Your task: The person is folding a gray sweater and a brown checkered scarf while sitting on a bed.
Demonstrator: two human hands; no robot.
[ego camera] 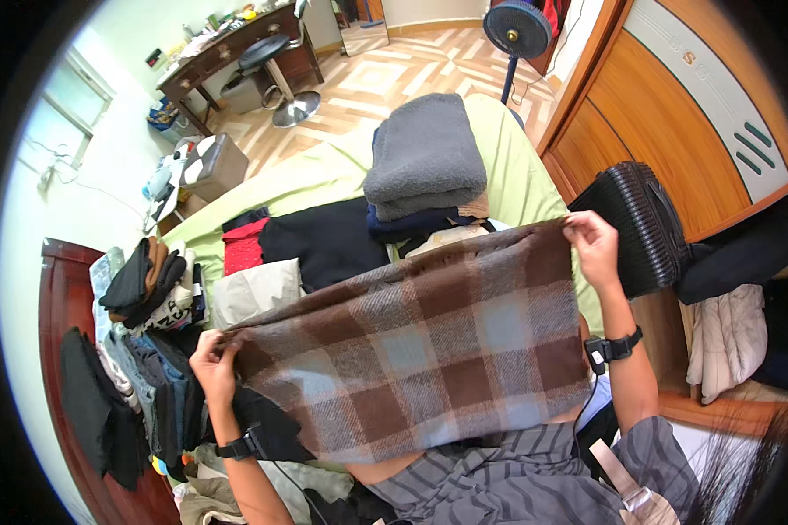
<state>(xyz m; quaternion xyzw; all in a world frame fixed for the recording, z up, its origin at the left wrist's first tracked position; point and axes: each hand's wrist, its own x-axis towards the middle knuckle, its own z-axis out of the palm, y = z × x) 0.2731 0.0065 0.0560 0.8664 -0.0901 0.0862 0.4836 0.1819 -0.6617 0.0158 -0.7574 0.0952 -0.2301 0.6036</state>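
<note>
A brown, grey and light-blue plaid cloth (459, 348), perhaps a scarf, hangs stretched out in front of me. My left hand (217, 367) pinches its upper left corner, and my right hand (591, 246) grips the upper right one. The top edge looks folded over and slopes up to the right. Just beyond it is a stack with a folded grey fleece (427, 151) on top and dark-blue cloth (400, 223) beneath. A black garment (328, 239), a red piece (245, 246) and a pale grey folded item (256, 289) lie left of that stack, partly covered by the plaid.
Everything rests on a bed with a light-green sheet (315, 172). Folded clothes (148, 279) and rows of jeans (157, 387) are piled at the left by a dark-red headboard (72, 289). At the right stand a black suitcase (637, 223) and a wooden wardrobe (670, 118). A fan (517, 29) stands beyond the bed.
</note>
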